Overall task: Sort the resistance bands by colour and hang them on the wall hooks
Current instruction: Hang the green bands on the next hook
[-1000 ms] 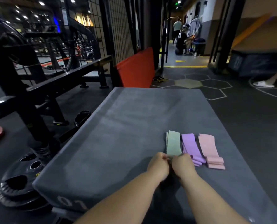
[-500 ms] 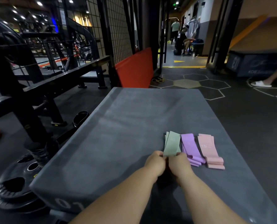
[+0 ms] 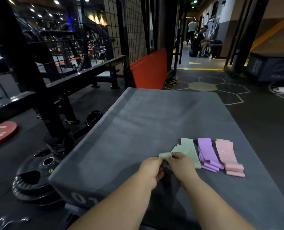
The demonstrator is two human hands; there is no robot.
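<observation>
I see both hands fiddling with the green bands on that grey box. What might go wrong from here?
1. The left hand and right hand pinch only the near end of the green bands, which lie fanned out; lifted like this, one may slip free and stay behind.
2. The purple bands lie right against the green ones, so a sideways pull might drag them and muddle the colours on the box.
</observation>
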